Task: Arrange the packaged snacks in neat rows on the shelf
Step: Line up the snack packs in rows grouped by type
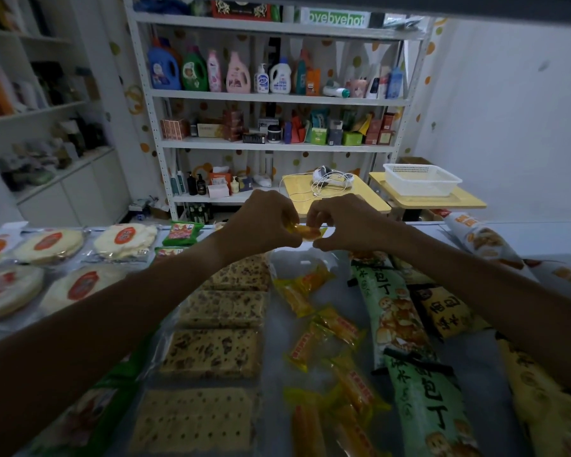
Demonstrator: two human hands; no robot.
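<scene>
Both hands hold one small yellow snack packet (308,232) above the far part of the white shelf surface (277,341). My left hand (264,222) pinches its left end and my right hand (343,222) pinches its right end. Below them several more yellow packets (327,328) lie scattered in a loose column. Left of these runs a row of flat cracker packs (225,308). On the right lie long green bread bags (393,311) and a black-and-yellow bag (442,311).
Round flat cakes in clear wrap (50,245) cover the left of the shelf. Small green packets (182,233) sit at the far edge. Beyond stand a white metal rack of bottles and boxes (271,94), two yellow tables (370,199) and a white basket (421,179).
</scene>
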